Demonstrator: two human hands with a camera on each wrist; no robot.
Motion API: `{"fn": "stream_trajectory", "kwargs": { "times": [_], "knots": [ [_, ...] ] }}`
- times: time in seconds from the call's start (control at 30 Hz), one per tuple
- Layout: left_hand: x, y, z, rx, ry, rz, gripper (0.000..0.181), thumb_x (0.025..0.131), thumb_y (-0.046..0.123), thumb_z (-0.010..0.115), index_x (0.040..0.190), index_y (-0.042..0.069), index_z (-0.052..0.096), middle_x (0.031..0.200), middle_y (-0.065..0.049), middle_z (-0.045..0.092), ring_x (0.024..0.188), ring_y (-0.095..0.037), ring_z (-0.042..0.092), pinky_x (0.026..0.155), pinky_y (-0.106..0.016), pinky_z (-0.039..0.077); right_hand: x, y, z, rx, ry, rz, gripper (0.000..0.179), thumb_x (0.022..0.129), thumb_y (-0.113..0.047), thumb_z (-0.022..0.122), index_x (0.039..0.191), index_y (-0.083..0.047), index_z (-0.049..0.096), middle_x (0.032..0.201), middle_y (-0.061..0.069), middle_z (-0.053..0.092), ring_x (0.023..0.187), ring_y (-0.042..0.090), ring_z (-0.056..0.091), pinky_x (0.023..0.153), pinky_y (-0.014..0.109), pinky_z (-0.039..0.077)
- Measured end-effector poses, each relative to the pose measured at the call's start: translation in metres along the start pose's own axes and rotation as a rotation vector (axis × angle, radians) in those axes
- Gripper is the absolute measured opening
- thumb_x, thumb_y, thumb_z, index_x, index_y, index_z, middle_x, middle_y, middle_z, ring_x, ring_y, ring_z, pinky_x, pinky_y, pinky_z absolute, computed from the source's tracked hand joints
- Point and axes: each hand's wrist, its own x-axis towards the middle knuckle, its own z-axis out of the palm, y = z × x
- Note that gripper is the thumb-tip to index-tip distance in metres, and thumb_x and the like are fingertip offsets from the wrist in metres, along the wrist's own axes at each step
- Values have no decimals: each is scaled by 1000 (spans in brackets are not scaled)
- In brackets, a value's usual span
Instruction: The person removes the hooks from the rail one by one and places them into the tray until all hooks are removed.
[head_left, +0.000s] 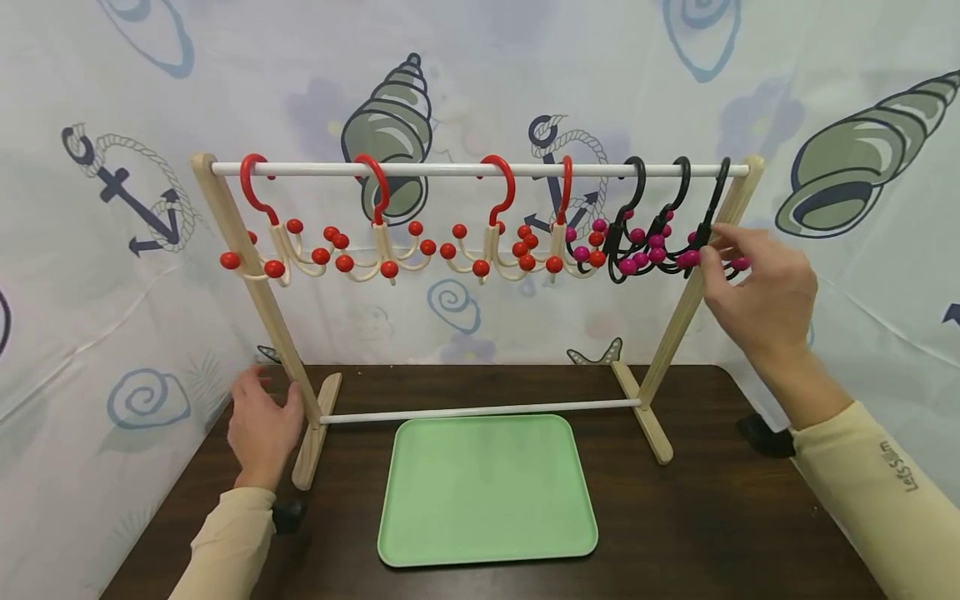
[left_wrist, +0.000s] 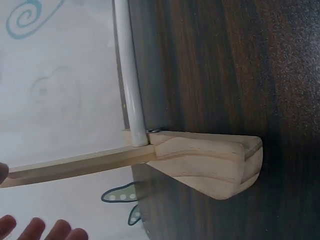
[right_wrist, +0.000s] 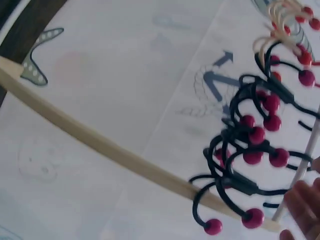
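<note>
My right hand (head_left: pixel 765 287) is raised at the right end of the rack's white top rod (head_left: pixel 442 170). Its thumb and fingers (right_wrist: pixel 302 200) are beside the rightmost black hanger (head_left: pixel 705 229), apart from each other; whether they touch it cannot be told. That hanger has curved black arms tipped with magenta balls, and two more like it hang to its left. Further left hang several red-hooked hangers (head_left: pixel 381 237) with cream arms and red balls. Low on the left, my left hand (head_left: pixel 262 429) is beside the wooden left upright (head_left: pixel 262 292), fingers (left_wrist: pixel 37 230) loosely spread and holding nothing.
A light green tray (head_left: pixel 487 492) lies on the dark wooden table (head_left: pixel 697 517) in front of the rack. A white lower bar (head_left: pixel 480 412) joins the rack's wooden feet (head_left: pixel 645 417). Behind hangs a white cloth (head_left: pixel 480 92) printed with shells and anchors.
</note>
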Motion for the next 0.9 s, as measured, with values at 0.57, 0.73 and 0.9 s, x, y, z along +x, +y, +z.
{"fn": "stream_trajectory", "kwargs": {
  "times": [0.57,0.73,0.9],
  "knots": [
    [2,-11,20,61,-79,77,28,95,30,58,106,4,62,92,-17,68,80,-43,63,63,-57,42,39,39,17,-172,-460,310,48,93,-38,62,108,6,70,95,25,70,93,43,59,64,45,39],
    [4,-11,26,49,-40,88,28,95,30,58,104,4,62,88,-18,68,80,-46,63,64,-59,41,41,41,20,-169,-483,331,46,93,-36,61,105,7,71,94,26,70,93,43,61,61,44,42],
    [3,-11,27,52,-15,99,24,95,28,59,99,4,61,83,-18,67,77,-48,62,61,-60,40,44,41,22,-149,-481,351,47,94,-37,60,108,7,71,96,27,70,94,42,62,58,40,43]
  ]
}}
